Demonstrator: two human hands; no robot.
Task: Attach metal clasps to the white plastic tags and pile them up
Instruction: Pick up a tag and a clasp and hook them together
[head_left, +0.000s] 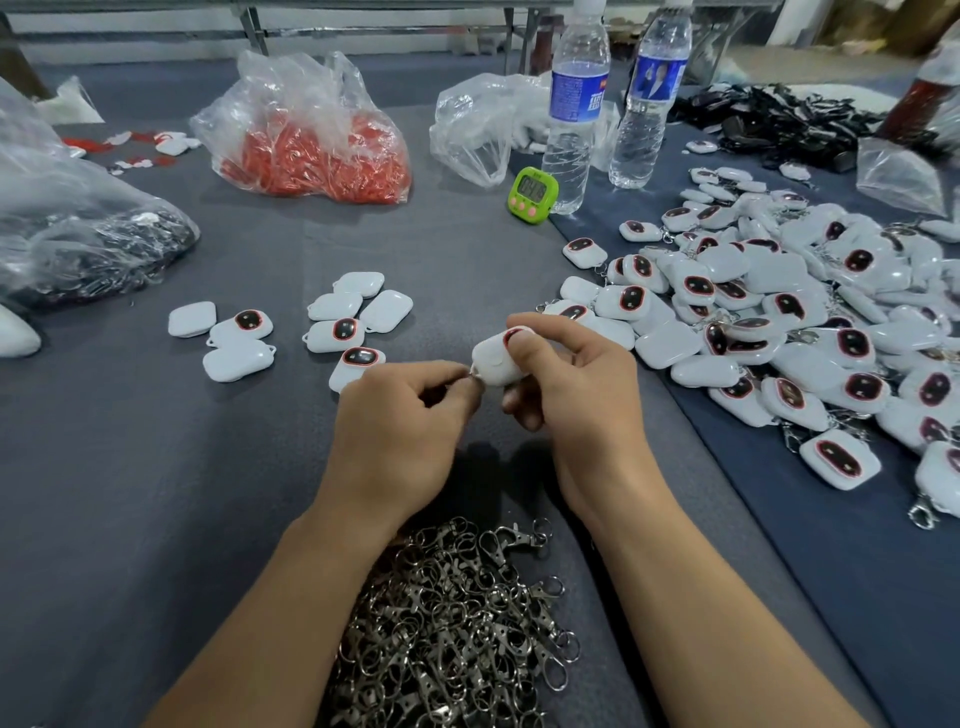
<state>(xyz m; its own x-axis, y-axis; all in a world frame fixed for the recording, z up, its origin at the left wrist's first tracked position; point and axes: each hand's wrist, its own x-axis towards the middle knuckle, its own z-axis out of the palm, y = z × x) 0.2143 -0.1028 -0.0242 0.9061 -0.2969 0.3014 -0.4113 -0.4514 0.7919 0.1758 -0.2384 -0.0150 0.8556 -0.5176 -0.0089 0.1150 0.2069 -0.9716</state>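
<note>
Closest to you, between your forearms, lies the heap of metal clasps, loose and tangled together. Up at the fingertips, your left hand pinches a small metal ring between thumb and forefinger, right at the corner lug of the white tag. The fingers hide most of that metal, so I cannot tell how far it has threaded. Your right hand curls round the tag, thumb pressed on its face and the other fingers tucked beneath. The tag is held above the table, mid-scene, between your hands.

Expect the tag to be light, hard and glossy, so it may twist or slip. Grip it by its broad faces and leave the lug corner free. That lug looks thin and is probably the weak point, so ease the ring through rather than forcing it. The ring is likely stiff and springy. Clasps in the heap will probably snag one another, so lift each one clear.

To the left lie loose tags without clasps. To the right spreads the big pile of finished tags. Farther off stand a green timer and two water bottles.
</note>
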